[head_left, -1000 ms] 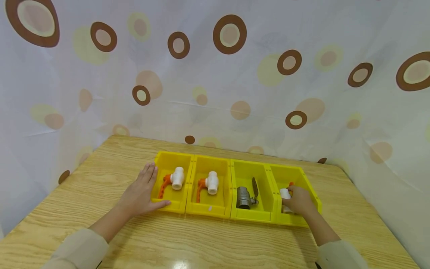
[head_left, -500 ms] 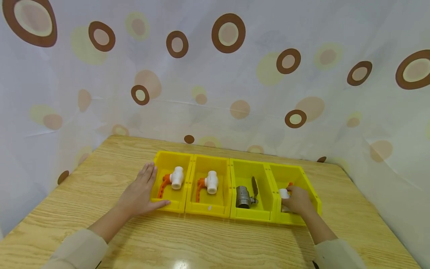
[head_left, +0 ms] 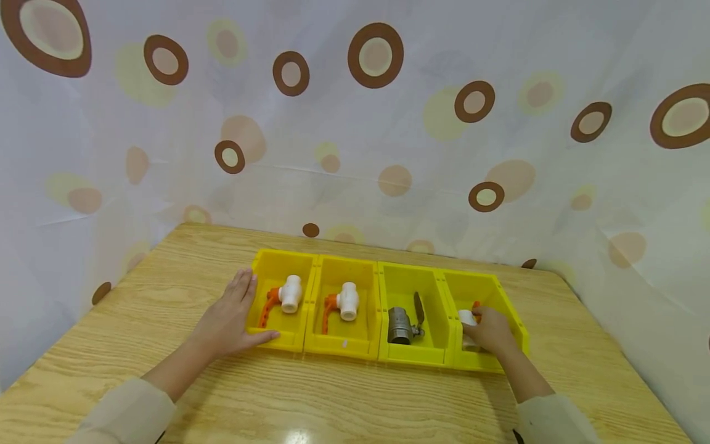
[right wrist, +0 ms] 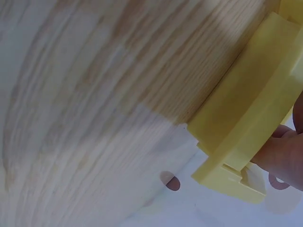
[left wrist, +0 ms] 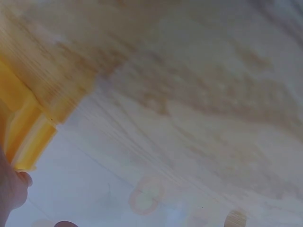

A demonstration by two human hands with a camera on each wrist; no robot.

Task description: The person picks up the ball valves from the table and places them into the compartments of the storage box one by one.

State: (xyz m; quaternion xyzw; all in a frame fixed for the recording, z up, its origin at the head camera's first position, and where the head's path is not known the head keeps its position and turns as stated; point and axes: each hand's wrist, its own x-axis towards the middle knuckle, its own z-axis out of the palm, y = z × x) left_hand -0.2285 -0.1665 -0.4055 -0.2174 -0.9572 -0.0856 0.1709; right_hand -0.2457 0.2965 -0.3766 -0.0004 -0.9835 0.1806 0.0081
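My left hand [head_left: 224, 324] rests against the outer side of the leftmost yellow bin [head_left: 280, 340], fingers straight and thumb along its front rim. That bin holds a white plastic ball valve [head_left: 291, 295] with an orange handle. At the far right, my right hand [head_left: 493, 333] reaches into the rightmost bin [head_left: 471, 283] and grips another white ball valve [head_left: 467, 317]; the fingers hide most of it, and a bit of orange handle shows above. In the right wrist view, my fingers [right wrist: 284, 153] show behind the bin's yellow wall [right wrist: 255, 109]; the valve is hidden there.
Two middle bins stand between the hands in one joined row. One has a white ball valve [head_left: 349, 302] with an orange handle, the other a metal ball valve [head_left: 400, 325] with a dark lever. A patterned curtain [head_left: 344, 123] hangs behind the wooden table [head_left: 333, 394].
The head view has shifted slightly. My right hand and the white ball valve have moved a tiny bit left inside the bin. My left hand stays in place.
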